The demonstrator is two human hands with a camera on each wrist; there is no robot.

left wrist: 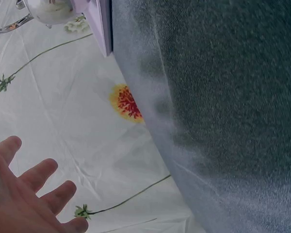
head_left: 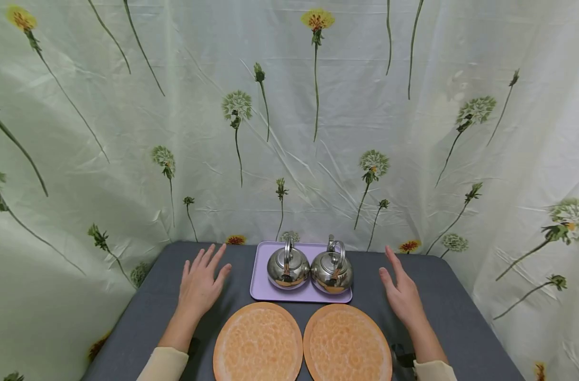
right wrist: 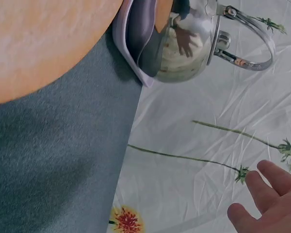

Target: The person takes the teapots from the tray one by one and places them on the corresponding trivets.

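Note:
Two shiny metal kettles stand side by side on a lilac tray (head_left: 261,290) at the back of the table. The left kettle (head_left: 288,270) has its handle upright, and so does the right kettle (head_left: 332,272). Left of the tray, my left hand (head_left: 201,286) hovers with spread fingers, touching nothing. My right hand (head_left: 406,296) is held to the right of the tray, fingers extended and nothing in it. In the right wrist view, part of a kettle (right wrist: 184,48) shows with a hand mirrored in its side.
Two round orange-tan placemats, the left one (head_left: 258,344) and the right one (head_left: 347,344), lie in front of the tray. Dark grey cloth (head_left: 237,259) covers the table. A white curtain (head_left: 199,132) with printed flowers hangs behind and at both sides.

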